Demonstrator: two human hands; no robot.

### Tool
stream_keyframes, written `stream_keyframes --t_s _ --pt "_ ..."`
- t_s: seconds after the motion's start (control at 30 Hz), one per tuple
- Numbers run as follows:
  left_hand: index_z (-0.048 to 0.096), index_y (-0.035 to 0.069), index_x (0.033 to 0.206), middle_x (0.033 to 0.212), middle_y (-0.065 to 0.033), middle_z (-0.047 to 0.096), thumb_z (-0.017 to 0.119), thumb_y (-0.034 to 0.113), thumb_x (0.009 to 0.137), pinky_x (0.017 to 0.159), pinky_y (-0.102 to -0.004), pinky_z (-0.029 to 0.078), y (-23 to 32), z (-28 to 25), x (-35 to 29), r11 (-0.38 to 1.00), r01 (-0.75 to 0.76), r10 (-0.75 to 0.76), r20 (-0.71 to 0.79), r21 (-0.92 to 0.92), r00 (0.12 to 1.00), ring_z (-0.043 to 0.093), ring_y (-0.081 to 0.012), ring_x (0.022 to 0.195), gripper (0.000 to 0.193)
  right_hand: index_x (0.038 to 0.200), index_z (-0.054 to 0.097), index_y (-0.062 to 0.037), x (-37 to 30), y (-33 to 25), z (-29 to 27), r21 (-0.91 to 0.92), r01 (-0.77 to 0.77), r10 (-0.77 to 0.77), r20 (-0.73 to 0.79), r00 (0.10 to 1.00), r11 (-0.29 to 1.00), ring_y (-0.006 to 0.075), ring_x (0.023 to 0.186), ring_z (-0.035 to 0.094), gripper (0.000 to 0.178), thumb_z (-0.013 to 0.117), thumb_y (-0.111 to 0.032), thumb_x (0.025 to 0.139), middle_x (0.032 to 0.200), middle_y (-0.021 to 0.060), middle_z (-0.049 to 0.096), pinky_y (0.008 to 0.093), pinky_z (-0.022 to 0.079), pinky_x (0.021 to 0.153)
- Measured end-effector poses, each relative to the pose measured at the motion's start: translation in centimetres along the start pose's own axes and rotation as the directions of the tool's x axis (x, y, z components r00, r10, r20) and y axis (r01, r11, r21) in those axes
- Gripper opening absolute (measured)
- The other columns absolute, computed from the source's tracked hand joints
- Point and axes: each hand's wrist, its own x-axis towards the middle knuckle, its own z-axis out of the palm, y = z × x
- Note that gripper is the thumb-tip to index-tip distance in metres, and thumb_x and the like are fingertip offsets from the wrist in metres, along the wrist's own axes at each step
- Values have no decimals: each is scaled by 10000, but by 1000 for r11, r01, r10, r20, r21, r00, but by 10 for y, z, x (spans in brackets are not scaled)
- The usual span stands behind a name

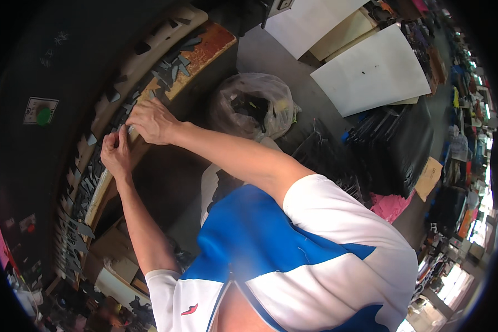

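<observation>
My left hand (117,154) is at the edge of a long wooden ledge (207,58), its fingers curled and pinched together. Just beyond it, my right hand (152,120) bends over the same ledge with its fingertips pressed down and closed. Between the two hands a small pale bit shows, too small to name. Whatever either hand grips is hidden by the fingers. Dark grey flat cut pieces (169,71) lie scattered along the ledge around both hands. More of these pieces (72,238) are heaped at its near end.
Behind the ledge rises a dark machine panel with a green button (44,115). A clear plastic bag (282,105) holding dark scraps stands on the floor. White sheets (373,69) lie at the far right, above a stack wrapped in black plastic (398,144). A pink bundle (392,206) lies beside it.
</observation>
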Motion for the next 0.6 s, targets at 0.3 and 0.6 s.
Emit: stream_keyframes --t_s 0.3,0.6 --pt "623 1 767 733 -121 577 832 176 963 648 -383 472 51 -65 44 996 -7 9 24 -94 1000 553 -255 657 336 1055 774 -91 86 -67 -52 7 -200 192 239 952 980 334 1123 644 195 610 -164 979 1052 106 678 485 453 985" --pt "708 1 808 826 -185 634 782 214 952 730 -493 506 39 -120 25 968 250 -210 502 -12 839 641 -400 816 268 1060 758 -45 75 -91 -64 130 -104 37 440 897 986 358 976 685 172 691 -97 910 1031 171 709 472 505 890"
